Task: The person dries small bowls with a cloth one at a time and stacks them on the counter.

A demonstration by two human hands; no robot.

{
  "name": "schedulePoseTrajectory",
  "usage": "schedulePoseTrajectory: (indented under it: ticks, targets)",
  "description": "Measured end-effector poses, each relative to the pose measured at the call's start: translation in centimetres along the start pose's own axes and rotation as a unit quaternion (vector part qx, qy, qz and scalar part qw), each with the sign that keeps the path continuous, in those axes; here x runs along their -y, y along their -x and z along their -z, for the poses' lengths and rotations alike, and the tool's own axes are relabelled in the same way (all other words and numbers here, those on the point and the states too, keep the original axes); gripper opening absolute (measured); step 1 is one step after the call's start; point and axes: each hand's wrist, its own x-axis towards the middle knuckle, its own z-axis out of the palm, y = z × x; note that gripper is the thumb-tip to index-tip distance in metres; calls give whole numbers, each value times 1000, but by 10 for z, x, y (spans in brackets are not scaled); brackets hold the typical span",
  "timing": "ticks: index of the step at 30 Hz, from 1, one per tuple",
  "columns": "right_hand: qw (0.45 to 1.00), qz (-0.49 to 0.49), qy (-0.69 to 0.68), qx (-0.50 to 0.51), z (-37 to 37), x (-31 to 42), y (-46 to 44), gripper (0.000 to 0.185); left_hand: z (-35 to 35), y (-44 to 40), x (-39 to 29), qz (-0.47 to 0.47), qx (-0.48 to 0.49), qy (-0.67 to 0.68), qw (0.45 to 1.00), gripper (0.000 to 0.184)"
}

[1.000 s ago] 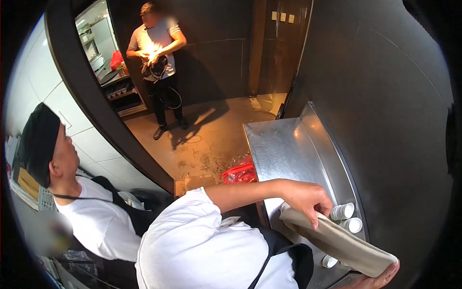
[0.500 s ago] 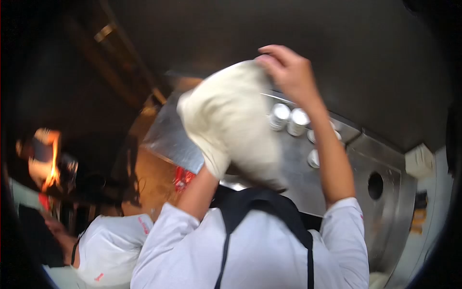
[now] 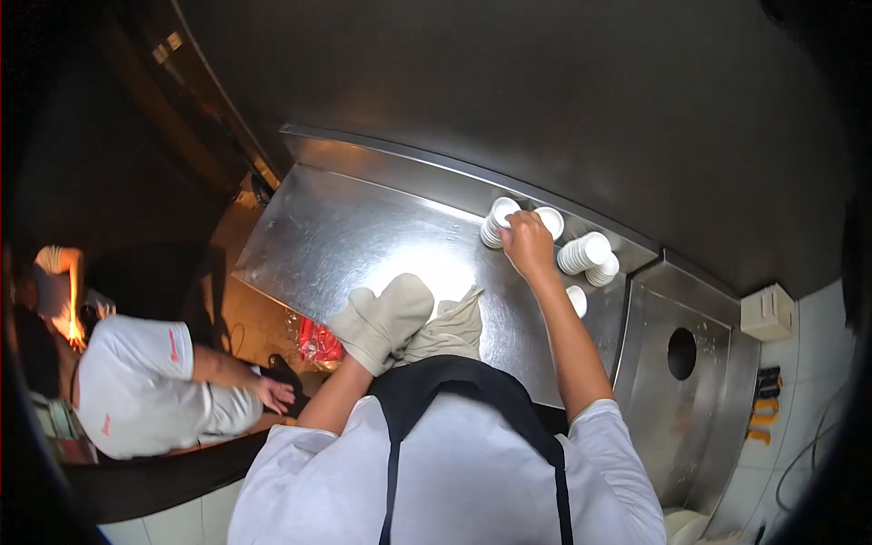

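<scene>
My left hand is inside a thick beige oven mitt (image 3: 386,318), which hides the fingers. Against the mitt, on the counter's near side, lies a crumpled beige cloth (image 3: 451,329); whether the mitt grips it I cannot tell. My right hand (image 3: 530,245) is bare and reaches across the steel counter (image 3: 363,213). Its bent fingers pinch at the rim of a stack of small white bowls (image 3: 495,227). Just behind the hand stands another white stack (image 3: 550,221). More nested white bowls (image 3: 584,253) lean to the right.
To the right is a steel sink section with a round dark hole (image 3: 681,354). A white box (image 3: 767,312) is on the wall beyond it. At left, a co-worker in a white shirt (image 3: 145,391) stands near red packaging (image 3: 318,343) and the counter's left end.
The beige cloth, raised between both hands before, is now down by the mitt. My right hand has let go of it and moved down to the white bowls.
</scene>
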Motion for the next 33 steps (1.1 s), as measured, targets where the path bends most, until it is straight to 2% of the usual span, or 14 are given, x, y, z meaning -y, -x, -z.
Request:
schedulePoseTrajectory:
  ticks: [3,6,8,10,11,14,17,21,25,26,27,30,32,33]
  targets:
    - [997,-50,50,32,-19,7,-7,18,-15,17,-5,43,5,1,999,35]
    - [998,-45,44,31,-25,4,-10,17,-19,28,-4,299,38,345,889,48]
    - [999,-38,25,20,-21,5,-13,16,-8,51,2,222,-69,347,909,23]
    - [999,-37,14,-31,-23,1,-14,16,6,64,21,83,-153,302,937,21]
    - [998,-38,18,-54,-26,-3,-17,17,20,69,20,141,-125,261,947,22]
    - [994,-26,13,-110,-16,6,-27,17,13,89,9,223,-320,469,792,18]
    - [986,-21,-39,-159,13,41,-35,15,14,88,19,248,-352,623,653,17]
    - [975,13,-204,-83,14,101,-12,15,15,63,29,202,-359,679,608,17]
    - [933,-33,-319,164,15,155,36,49,12,42,42,148,-352,662,644,17]
    - [936,-35,-294,190,1,151,55,59,6,40,45,154,-346,700,606,17]
    - [957,20,-230,177,-8,141,76,66,-4,42,40,180,-337,831,404,14]
    - [965,149,-130,172,-41,105,134,53,-6,48,35,247,-393,810,359,16]
    - [946,215,-160,181,-50,83,154,45,-28,53,52,183,-331,926,6,23]
    - [947,166,-197,194,-55,81,153,42,-25,55,57,174,-312,932,-55,26]
